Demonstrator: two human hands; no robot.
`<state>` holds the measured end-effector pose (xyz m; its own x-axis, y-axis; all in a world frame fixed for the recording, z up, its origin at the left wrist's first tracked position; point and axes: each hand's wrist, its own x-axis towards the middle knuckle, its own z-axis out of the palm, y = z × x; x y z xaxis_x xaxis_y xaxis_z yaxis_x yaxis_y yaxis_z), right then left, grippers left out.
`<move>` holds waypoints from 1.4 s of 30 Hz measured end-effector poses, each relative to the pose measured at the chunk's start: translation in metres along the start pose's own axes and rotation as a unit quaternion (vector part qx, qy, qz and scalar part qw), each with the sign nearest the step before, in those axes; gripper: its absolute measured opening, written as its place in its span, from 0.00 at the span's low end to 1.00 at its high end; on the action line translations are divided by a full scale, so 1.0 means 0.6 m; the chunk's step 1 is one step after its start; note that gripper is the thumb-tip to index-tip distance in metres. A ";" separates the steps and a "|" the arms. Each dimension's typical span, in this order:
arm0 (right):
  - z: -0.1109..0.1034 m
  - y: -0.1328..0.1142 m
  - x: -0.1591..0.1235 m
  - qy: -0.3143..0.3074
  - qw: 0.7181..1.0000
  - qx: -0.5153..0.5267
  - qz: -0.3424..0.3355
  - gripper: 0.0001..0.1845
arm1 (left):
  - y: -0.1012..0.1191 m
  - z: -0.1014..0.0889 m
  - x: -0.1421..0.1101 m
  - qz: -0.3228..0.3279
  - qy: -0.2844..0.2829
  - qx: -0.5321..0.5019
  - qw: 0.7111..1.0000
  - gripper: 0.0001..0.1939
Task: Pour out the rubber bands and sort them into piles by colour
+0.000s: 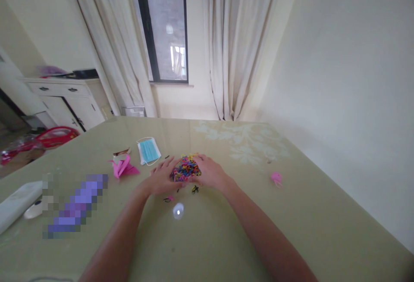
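A heap of small multicoloured bands, like rubber bands [186, 168], lies on the table between my two hands. My left hand [163, 177] curves along its left side, fingers stretched out and thumb near the front edge. On the other side my right hand [209, 172] rests against the heap, fingers extended over the back and thumb towards the front. Neither hand has closed round any of it. Just in front lie a few loose pieces: a yellow and black bunch [195, 189] and a pink and dark one [168, 198].
A blue face mask [149, 151] and a pink folded-paper crane [123, 167] lie to the left. Farther left are a blurred-out purple item [79, 204] and a long white object [17, 202]. At right sits a small pink item [276, 178]. A wall borders the table's right side.
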<state>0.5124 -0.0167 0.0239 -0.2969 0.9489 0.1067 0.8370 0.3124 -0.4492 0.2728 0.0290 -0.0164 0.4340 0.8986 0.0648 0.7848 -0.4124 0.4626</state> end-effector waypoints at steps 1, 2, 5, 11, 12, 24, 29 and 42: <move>0.009 0.001 -0.008 -0.008 1.000 -0.010 0.013 0.50 | -0.005 0.001 -0.003 -0.005 -0.024 0.013 1.000 0.53; 0.020 0.002 -0.015 -0.015 0.999 -0.017 0.023 0.56 | -0.008 0.003 -0.005 -0.003 -0.038 0.022 0.999 0.56; 0.050 0.009 -0.032 -0.002 0.999 -0.020 0.039 0.61 | -0.010 0.023 0.000 0.030 -0.038 0.024 0.999 0.52; 0.084 0.016 -0.014 0.071 0.997 0.010 0.037 0.40 | 0.011 0.071 0.025 0.071 0.075 -0.021 0.994 0.30; 0.087 0.016 -0.006 0.078 0.996 0.021 0.040 0.35 | 0.014 0.076 0.030 0.073 0.087 -0.025 0.993 0.27; 0.111 0.024 0.020 0.209 0.970 0.120 0.024 0.18 | 0.020 0.080 0.085 0.093 0.155 -0.190 0.965 0.11; 0.113 0.025 0.014 0.241 0.957 0.160 -0.021 0.16 | 0.011 0.073 0.085 0.073 0.162 -0.275 0.945 0.18; 0.098 0.041 0.000 0.272 0.924 0.268 -0.012 0.13 | -0.044 0.012 0.053 -0.077 0.126 -0.109 0.983 0.23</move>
<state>0.5057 -0.0114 -0.0392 0.0854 0.8690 0.4873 0.4417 0.4054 -0.8003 0.2687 0.0673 -0.0330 0.1722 0.9677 0.1842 0.7065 -0.2516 0.6615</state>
